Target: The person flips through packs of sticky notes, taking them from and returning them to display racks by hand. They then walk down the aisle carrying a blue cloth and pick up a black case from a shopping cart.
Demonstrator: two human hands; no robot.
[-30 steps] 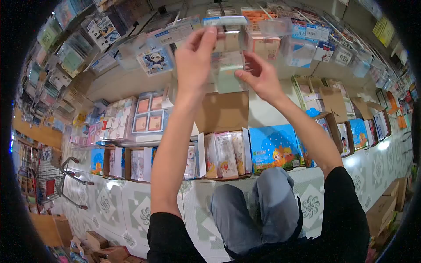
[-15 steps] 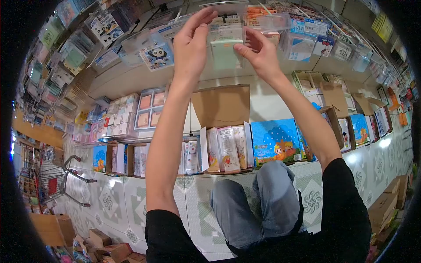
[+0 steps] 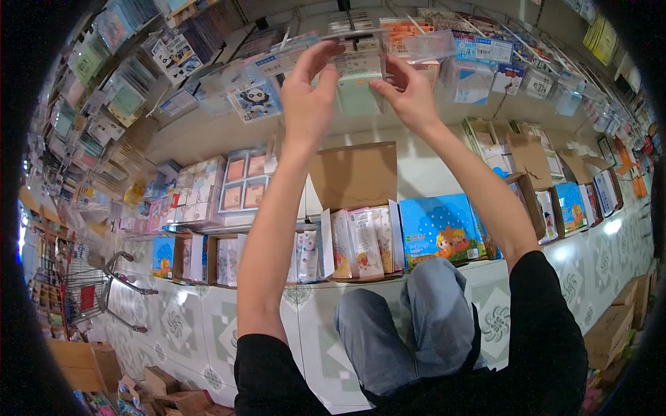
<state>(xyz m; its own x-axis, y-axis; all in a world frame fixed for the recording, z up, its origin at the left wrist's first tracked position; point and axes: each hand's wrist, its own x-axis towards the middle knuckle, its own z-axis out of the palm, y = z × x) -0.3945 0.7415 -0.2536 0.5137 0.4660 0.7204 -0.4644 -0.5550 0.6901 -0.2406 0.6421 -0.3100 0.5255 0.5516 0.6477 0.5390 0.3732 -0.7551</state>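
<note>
A clear plastic packet with a pale green block inside (image 3: 357, 97) is at the top middle, in front of the hanging stock; I cannot make out its exact kind. My left hand (image 3: 312, 87) cups its left side, fingers curled at the upper edge. On the other side, my right hand (image 3: 411, 90) has its thumb on the packet's front face and its fingers bent behind the right edge. Just above, a display hook (image 3: 345, 8) reaches down toward the packet's top. Whether the packet hangs on it is unclear. A panda packet (image 3: 253, 95) hangs left of my left hand.
Below stands a shelf row with an open cardboard box (image 3: 355, 170) of slim packets, a blue cartoon box (image 3: 438, 229) and a divided tray (image 3: 244, 184). A shopping cart (image 3: 104, 291) is at left. Cartons (image 3: 614, 322) lie at lower right.
Both hands stay at the packet's sides, the left one shifting slightly right and down. The view has turned a little, and the hook above the packet now shows more clearly.
</note>
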